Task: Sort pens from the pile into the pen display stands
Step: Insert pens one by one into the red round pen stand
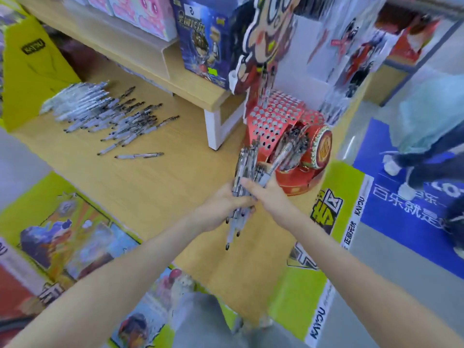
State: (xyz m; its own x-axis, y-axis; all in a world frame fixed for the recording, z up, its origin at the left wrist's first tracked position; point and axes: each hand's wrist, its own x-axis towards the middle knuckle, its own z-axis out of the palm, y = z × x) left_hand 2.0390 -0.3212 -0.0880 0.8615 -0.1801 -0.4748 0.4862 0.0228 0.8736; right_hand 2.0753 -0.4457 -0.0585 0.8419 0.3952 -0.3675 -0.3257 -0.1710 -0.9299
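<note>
Pens (244,162), slim grey-and-clear plastic, bundled: we grip them, left hand (218,207) curled below, right hand (270,195) above. Red perforated cardboard display stand (271,121) just beyond grip; loose pen pile (105,114) far left.

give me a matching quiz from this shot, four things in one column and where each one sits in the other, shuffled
Things
1. bundle of pens
2. pile of pens
3. red pen display stand
4. blue character box

Places
a. on the raised wooden shelf
b. gripped between the left hand and the right hand
c. spread on the far left of the wooden table
d. at the table's right edge, just beyond the hands

Pairs: 1-b, 2-c, 3-d, 4-a
</note>
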